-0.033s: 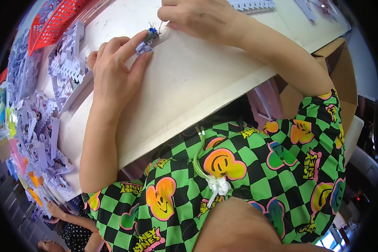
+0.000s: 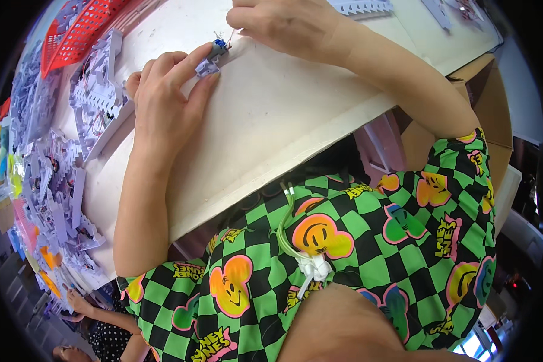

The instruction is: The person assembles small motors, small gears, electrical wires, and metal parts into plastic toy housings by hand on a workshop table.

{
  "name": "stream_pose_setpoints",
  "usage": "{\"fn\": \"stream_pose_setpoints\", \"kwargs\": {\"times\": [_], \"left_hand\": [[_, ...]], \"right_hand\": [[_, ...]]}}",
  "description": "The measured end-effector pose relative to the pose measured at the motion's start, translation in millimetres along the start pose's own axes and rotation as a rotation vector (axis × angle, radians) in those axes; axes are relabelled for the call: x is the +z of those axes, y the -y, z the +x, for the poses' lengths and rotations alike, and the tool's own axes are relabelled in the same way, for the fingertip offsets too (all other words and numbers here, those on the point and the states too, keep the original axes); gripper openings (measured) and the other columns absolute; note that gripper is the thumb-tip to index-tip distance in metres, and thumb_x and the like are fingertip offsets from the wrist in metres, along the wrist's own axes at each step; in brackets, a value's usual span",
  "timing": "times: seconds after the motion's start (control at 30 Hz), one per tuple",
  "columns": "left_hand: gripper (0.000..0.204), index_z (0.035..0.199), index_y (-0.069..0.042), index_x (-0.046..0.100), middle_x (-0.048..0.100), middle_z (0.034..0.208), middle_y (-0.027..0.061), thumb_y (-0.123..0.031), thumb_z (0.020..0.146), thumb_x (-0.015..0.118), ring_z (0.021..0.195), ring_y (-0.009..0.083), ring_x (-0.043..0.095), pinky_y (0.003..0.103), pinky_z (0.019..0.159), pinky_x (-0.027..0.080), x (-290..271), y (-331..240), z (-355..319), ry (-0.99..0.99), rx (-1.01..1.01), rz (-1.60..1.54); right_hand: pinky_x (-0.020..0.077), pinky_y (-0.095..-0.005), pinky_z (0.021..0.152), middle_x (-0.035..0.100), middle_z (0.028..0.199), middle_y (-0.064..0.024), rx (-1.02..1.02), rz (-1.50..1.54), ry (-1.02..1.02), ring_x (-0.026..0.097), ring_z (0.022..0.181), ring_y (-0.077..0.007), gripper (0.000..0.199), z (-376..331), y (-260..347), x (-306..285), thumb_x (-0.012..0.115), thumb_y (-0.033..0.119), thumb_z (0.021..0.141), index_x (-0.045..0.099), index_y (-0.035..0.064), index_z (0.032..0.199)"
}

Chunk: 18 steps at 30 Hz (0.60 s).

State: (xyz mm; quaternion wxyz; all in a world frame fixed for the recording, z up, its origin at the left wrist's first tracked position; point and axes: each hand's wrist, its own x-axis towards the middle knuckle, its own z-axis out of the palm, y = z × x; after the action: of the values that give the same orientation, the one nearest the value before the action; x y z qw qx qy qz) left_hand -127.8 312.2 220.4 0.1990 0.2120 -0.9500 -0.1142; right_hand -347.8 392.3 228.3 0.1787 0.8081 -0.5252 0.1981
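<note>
Near the top of the head view, my left hand [image 2: 170, 96] pinches a small motor [image 2: 216, 50] between thumb and forefinger. It has a grey body, a blue end with thin wire ends sticking out, and a pale lilac plastic piece [image 2: 206, 67] at its lower end. Just right of the blue end is my right hand [image 2: 286, 25], its fingers closed and pressed together. A thin wire [image 2: 231, 36] runs from the motor's end up to those fingertips. The upper edge of the picture cuts off part of this hand.
The pale tabletop [image 2: 271, 114] lies under both hands. On its left are a red perforated basket [image 2: 81, 36], a lilac tray-like part [image 2: 105, 130] and heaped lilac plastic parts [image 2: 54, 187]. A toothed strip [image 2: 362, 7] lies beyond my right forearm. A cardboard box [image 2: 492, 102] stands right; another person's hand [image 2: 78, 300] shows lower left.
</note>
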Motion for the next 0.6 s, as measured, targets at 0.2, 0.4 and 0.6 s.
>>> {"fn": "stream_pose_setpoints", "kwargs": {"times": [0.2,0.4,0.6], "left_hand": [[0.034,0.115,-0.022,0.068,0.064,0.097,0.0032,-0.023,0.080,0.071,0.094,0.0211,0.058,0.040,0.088,0.031,8,8,6,-0.025,-0.007,0.036],[0.037,0.119,-0.023,0.066,0.064,0.100,0.0025,-0.023,0.082,0.070,0.096,0.0188,0.058,0.037,0.087,0.032,22,7,15,-0.030,-0.031,0.133],[0.038,0.119,-0.023,0.066,0.064,0.102,0.0021,-0.025,0.081,0.070,0.102,0.0200,0.057,0.040,0.089,0.033,26,1,16,-0.035,-0.077,0.157]], "right_hand": [[0.0463,-0.0352,0.070,0.057,0.076,-0.0053,-0.032,-0.062,0.031,0.059,0.077,-0.0228,0.004,3,-19,1,0.056,0.009,0.075,0.056,0.0106,0.071],[0.0490,-0.0378,0.076,0.064,0.085,-0.0141,0.277,0.235,0.097,0.062,0.086,-0.0302,0.014,-11,-48,-28,0.063,0.016,0.081,0.064,0.0041,0.088],[0.0489,-0.0389,0.079,0.064,0.092,-0.0165,0.395,0.191,0.239,0.061,0.088,-0.0331,0.028,-49,-68,-49,0.068,0.025,0.081,0.064,0.0026,0.097]]}}
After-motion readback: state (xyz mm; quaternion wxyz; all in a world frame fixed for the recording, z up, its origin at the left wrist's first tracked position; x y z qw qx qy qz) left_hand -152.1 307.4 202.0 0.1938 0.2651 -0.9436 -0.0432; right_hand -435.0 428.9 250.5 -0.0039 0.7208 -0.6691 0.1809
